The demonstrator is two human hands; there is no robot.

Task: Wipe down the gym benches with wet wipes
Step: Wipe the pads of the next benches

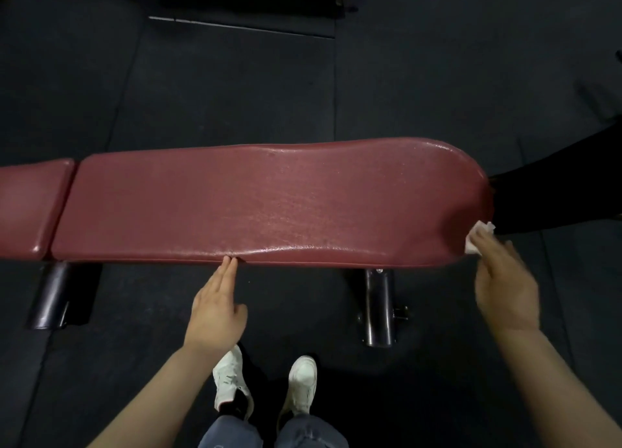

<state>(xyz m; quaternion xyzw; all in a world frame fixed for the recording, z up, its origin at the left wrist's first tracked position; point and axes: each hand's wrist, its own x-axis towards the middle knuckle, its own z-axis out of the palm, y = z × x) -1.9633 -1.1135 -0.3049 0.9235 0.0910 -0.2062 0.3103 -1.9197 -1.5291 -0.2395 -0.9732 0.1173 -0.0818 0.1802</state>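
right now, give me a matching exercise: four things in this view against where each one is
Things:
1. left hand
2. wet wipe
3. white sneakers
4. right hand

Places:
A. on the floor below the bench
B. fingertips on the near edge of the red bench pad
C. against the pad's rounded right end
D. pressing on the wipe

Pairs: 1-B, 2-C, 3-A, 4-D

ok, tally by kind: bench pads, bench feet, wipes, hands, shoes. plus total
Red bench pads: 2, long pad and short pad
Black bench feet: 2, left foot and right foot
White wipes: 1, wipe under the right hand
Hands: 2, with the left hand
White shoes: 2, and
Total: 9
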